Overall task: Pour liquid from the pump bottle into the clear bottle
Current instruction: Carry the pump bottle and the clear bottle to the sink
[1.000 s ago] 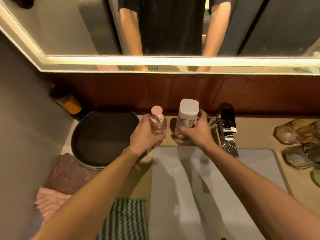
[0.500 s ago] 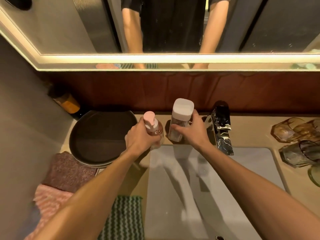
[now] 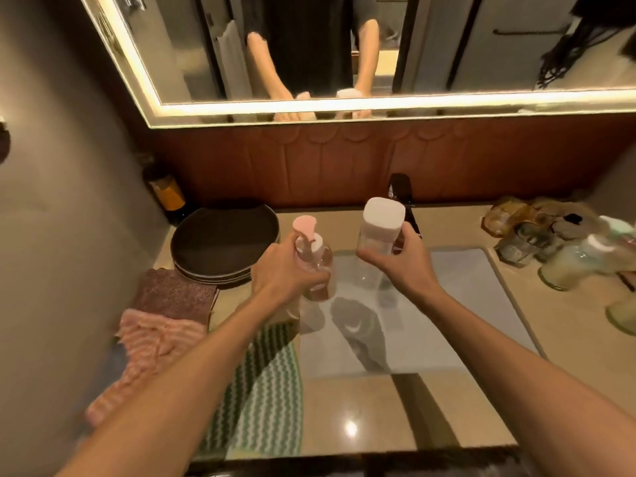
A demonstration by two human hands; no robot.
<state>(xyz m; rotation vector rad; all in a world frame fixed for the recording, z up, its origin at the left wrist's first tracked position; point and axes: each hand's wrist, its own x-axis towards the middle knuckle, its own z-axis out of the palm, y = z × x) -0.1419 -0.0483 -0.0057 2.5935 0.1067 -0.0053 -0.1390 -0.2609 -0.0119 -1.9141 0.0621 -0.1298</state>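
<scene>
My left hand [image 3: 280, 271] is wrapped around the pump bottle [image 3: 314, 258], a small clear bottle with pinkish liquid and a pale pink pump head. My right hand [image 3: 401, 261] grips the clear bottle [image 3: 377, 241], which carries a tall white cap and looks empty. Both bottles are upright and held in the air over the grey sink basin [image 3: 457, 297], a short gap between them. My fingers hide part of each bottle's body.
A stack of dark plates [image 3: 220, 246] sits left of the basin, with folded cloths [image 3: 172, 315] and a green striped towel [image 3: 272, 383] in front. A dark tap [image 3: 401, 192] stands behind the bottles. Glass cups and jars [image 3: 537, 242] crowd the right counter. A lit mirror [image 3: 344, 46] hangs above.
Both hands have lifted the bottles off the counter behind the sink and drawn them toward me over the basin. The camera has tilted and shifted.
</scene>
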